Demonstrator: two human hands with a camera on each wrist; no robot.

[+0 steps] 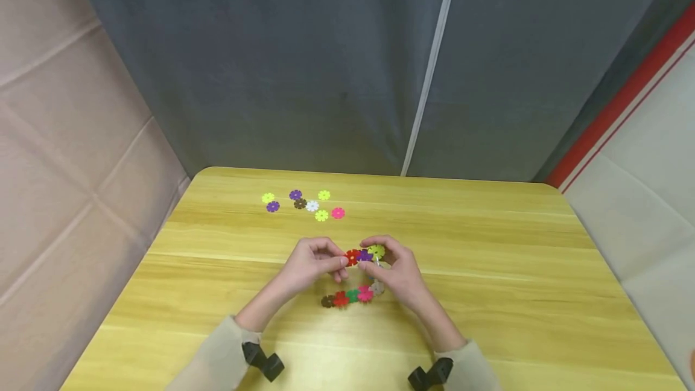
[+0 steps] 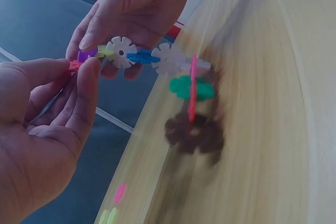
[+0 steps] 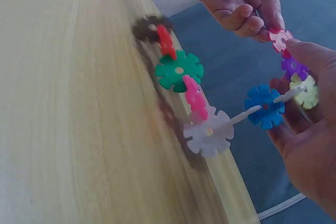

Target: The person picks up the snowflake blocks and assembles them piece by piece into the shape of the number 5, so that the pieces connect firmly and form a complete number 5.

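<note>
A chain of plastic snowflake discs (image 1: 358, 276) hangs between both hands above the yellow wooden table (image 1: 488, 270). My left hand (image 1: 339, 262) pinches the red end disc (image 2: 75, 66) between thumb and fingertips. My right hand (image 1: 376, 256) holds the neighbouring purple disc (image 3: 294, 68) and yellow-green disc (image 3: 307, 91), with the blue disc (image 3: 265, 107) resting against its fingers. From there the chain runs down through a white disc (image 3: 209, 131), a pink one, a green disc (image 3: 178, 70) and a red one to a brown disc (image 1: 327, 301) lying on the table.
Several loose discs (image 1: 304, 204) in yellow-green, purple, brown, white and pink lie scattered toward the far left of the table. A grey curtain (image 1: 304, 65) hangs behind the table, and a padded beige wall (image 1: 65, 168) stands at the left.
</note>
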